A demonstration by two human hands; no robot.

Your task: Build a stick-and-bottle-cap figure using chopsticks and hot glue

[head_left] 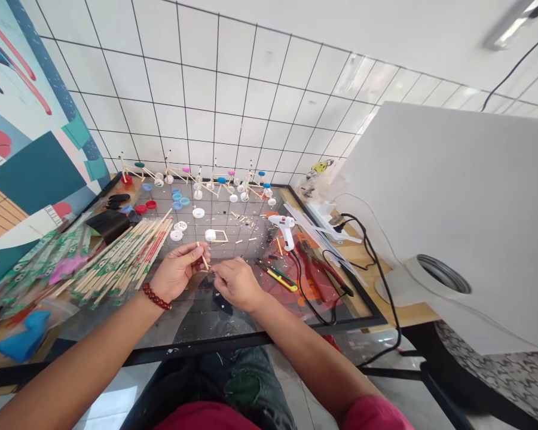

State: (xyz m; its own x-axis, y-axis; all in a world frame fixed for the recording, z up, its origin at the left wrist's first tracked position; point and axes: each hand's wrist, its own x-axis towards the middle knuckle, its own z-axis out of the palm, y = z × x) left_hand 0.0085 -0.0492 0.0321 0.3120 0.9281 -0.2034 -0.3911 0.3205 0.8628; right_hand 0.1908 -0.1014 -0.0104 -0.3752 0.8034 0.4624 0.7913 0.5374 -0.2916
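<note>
My left hand, with a dark red bead bracelet at the wrist, pinches a short wooden stick between its fingertips. My right hand is curled right beside it, fingers closed near the stick's lower end; what they hold is too small to see. Both hands hover above the glass table, just in front of a small stick frame with a white cap. A pile of wrapped chopsticks lies just left of my left hand.
A white glue gun with a black cord, a yellow-green utility knife and red pliers lie to the right. Stick-and-cap models and loose bottle caps line the tiled wall. A large white board leans at right.
</note>
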